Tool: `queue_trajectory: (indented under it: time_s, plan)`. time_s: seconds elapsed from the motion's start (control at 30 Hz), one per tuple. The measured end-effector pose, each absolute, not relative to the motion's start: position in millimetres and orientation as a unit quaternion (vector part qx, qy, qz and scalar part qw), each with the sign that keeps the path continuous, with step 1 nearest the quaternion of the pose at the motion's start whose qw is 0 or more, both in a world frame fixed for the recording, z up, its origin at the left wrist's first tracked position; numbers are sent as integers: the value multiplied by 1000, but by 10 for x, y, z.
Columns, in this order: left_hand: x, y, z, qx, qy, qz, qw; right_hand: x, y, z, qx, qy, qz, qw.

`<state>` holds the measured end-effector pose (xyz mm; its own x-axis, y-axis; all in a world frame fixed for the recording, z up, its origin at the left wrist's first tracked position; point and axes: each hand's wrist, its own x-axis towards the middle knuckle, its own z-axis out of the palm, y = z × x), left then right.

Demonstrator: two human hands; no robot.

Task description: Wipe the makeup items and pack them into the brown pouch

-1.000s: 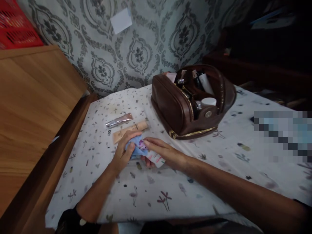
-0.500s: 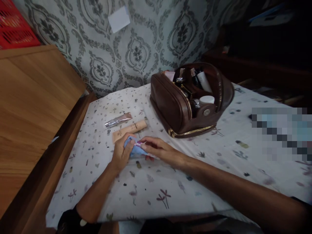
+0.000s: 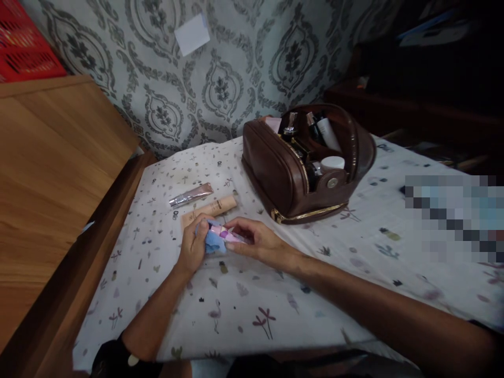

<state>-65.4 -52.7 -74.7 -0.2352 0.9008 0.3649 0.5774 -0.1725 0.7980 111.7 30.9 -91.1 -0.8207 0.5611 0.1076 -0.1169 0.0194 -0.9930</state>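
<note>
My left hand (image 3: 193, 241) is closed around a light blue cloth (image 3: 213, 242), which wraps one end of a small pink and purple tube (image 3: 225, 234). The other end of that tube is pinched in my right hand (image 3: 252, 239), fingers bent around it. Just beyond my left hand lies a peach-coloured tube (image 3: 214, 207), partly hidden by the fingers. Behind it, a silvery-pink tube (image 3: 191, 195) rests on the patterned tablecloth (image 3: 244, 310).
An open brown leather bag (image 3: 275, 165) holding bottles and a white-lidded jar (image 3: 333, 163) stands behind my right hand. A wooden panel (image 3: 59, 173) borders the table at left, below a red crate (image 3: 27, 47). A patterned wall rises behind.
My hands have shifted slightly apart, and more of the pink and purple tube shows between them. The cloth now sits further left, around the tube's end.
</note>
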Motion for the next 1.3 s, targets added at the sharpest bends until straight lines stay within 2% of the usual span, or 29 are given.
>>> queue_trajectory:
  time_s: [0.27, 0.53, 0.8, 1.03, 1.3]
  plan:
    - [-680, -558, -670, 669, 583, 413, 204, 1132, 342, -878, -168, -676, 662, 275]
    - [-709, -532, -698, 630, 607, 426, 232, 1130, 333, -869, -196, -699, 627, 284]
    - [-730, -542, -637, 646, 572, 428, 268, 1147, 348, -831, -207, -588, 769, 146]
    - [-704, -537, -674, 615, 587, 438, 293, 1161, 352, -832, -227, -608, 735, 197]
    - [-706, -566, -657, 596, 576, 451, 333, 1144, 338, -885, -215, -490, 827, 171]
